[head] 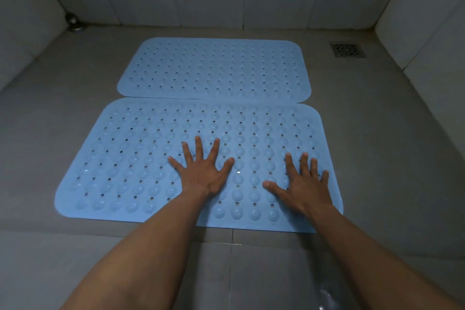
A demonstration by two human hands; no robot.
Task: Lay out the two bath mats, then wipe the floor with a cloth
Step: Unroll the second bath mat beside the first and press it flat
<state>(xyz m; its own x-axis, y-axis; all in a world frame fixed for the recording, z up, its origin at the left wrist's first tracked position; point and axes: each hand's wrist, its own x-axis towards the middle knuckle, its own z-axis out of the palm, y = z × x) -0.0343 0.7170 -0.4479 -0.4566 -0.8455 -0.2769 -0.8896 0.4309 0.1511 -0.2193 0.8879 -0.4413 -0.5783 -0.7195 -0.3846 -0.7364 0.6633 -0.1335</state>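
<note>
Two blue rubber bath mats with holes and round suction bumps lie flat on the grey tiled floor, one behind the other with their long edges touching. The far mat [214, 68] sits near the back wall. The near mat [130, 158] is under both hands. My left hand [201, 171] rests palm down on its middle with fingers spread. My right hand [302, 184] lies flat near its right edge, fingers apart. Neither hand holds anything. No cloth is in view.
A square metal floor drain [348, 50] sits at the back right. A round metal fitting [74, 22] stands in the back left corner. Pale tiled walls close the floor on three sides. A wet shiny patch [327, 294] lies on the tile at the bottom right.
</note>
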